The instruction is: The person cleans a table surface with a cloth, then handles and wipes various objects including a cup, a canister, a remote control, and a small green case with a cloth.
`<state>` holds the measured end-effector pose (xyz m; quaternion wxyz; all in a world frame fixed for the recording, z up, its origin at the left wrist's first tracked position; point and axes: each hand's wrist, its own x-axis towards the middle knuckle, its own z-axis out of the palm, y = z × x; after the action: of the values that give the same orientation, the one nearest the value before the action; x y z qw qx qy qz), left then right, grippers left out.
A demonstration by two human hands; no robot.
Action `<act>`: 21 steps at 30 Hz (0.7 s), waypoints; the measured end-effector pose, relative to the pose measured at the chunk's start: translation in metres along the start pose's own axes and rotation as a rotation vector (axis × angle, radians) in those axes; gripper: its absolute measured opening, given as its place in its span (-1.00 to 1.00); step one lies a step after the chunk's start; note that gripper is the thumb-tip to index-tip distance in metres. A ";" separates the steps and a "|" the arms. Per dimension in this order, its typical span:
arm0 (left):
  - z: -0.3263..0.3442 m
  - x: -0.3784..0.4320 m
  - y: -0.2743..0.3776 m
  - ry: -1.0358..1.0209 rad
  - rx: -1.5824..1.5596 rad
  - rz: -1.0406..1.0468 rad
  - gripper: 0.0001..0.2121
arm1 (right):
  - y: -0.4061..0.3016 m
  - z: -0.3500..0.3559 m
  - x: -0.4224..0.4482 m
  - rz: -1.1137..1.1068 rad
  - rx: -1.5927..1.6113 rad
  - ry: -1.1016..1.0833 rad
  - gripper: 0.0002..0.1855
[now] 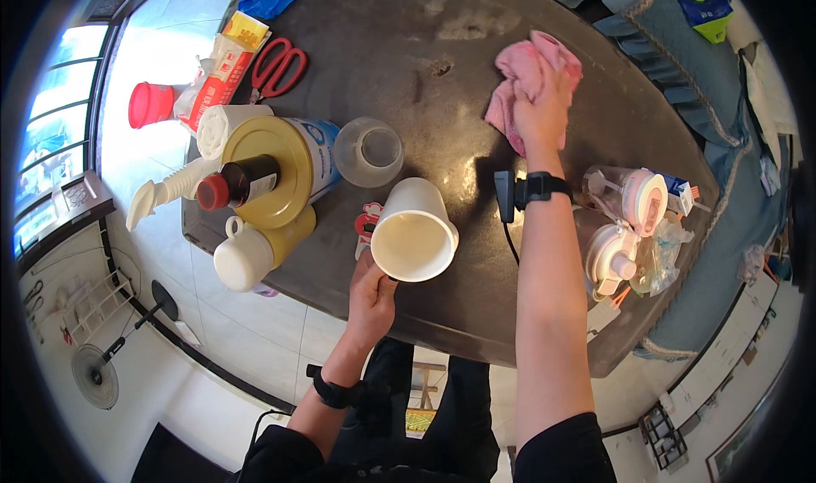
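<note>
My left hand [372, 301] grips a white cup [417, 196] near the table's front edge. The cup's open mouth faces up toward me, and its inside looks bare. Beside it, just above my left fingers, is a small flat red-and-white piece [364, 223]; I cannot tell if it touches the cup. Farther out on the right, my right hand [543, 113] holds a crumpled pink cloth [519, 69] against the dark tabletop [395, 56]. My fingers are partly hidden by the cloth's folds. Each wrist wears a black strap.
To the left stand a gold-lidded can [264, 164], a dark red-capped bottle [245, 182], a clear plastic container [368, 151], a white-capped bottle [245, 253] and red-handled scissors [278, 69]. Lidded drinking cups [615, 253] crowd the right edge. A blue-covered sofa [688, 100] lies beyond.
</note>
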<state>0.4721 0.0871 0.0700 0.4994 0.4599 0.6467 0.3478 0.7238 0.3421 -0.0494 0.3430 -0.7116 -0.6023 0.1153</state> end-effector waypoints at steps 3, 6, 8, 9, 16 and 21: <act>-0.005 0.005 0.003 -0.036 0.003 -0.020 -0.82 | -0.011 0.005 -0.018 -0.105 0.012 -0.079 -0.38; -0.006 0.016 0.011 -0.055 0.049 -0.031 -0.81 | -0.027 -0.005 -0.058 -0.195 0.063 -0.175 -0.39; 0.000 0.025 0.020 -0.066 0.063 0.022 -0.81 | -0.039 -0.021 -0.093 -0.183 0.121 -0.234 -0.38; 0.005 0.031 0.025 -0.065 0.074 0.052 -0.80 | -0.045 -0.030 -0.113 -0.162 0.141 -0.259 -0.38; 0.081 0.055 0.030 -0.134 -0.009 0.116 -0.85 | -0.058 -0.078 -0.231 0.116 0.105 -0.483 -0.37; 0.162 0.073 0.017 -0.200 -0.063 0.129 -0.84 | -0.060 -0.084 -0.258 0.281 0.165 -0.432 -0.40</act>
<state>0.6273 0.1599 0.0200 0.5521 0.5170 0.5513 0.3519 0.6616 0.0736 -0.0146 0.2440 -0.7166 -0.5454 0.3598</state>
